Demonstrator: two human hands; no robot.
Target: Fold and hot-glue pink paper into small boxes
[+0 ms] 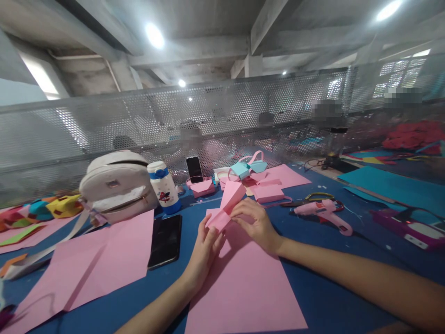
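A folded pink paper piece (pixel 232 195) is held up above a large pink sheet (pixel 248 292) at the centre of the blue table. My left hand (pixel 207 243) grips its lower left part between thumb and fingers. On the right side, my right hand (pixel 255 222) pinches the lower edge of the same piece. Just behind lie small folded pink paper bags (pixel 268 193) and light blue ones (pixel 240 170). A pink glue gun (pixel 325 213) rests to the right, beside yellow-handled scissors (pixel 319 196).
At left are a white backpack (pixel 116 185), a bottle (pixel 164 188), a black phone (pixel 165 241) and pink sheets (pixel 93 264). A phone (pixel 194 170) stands behind. Blue sheets (pixel 399 185) and a purple power strip (pixel 408 229) lie right. A perforated metal screen (pixel 215 116) crosses the back.
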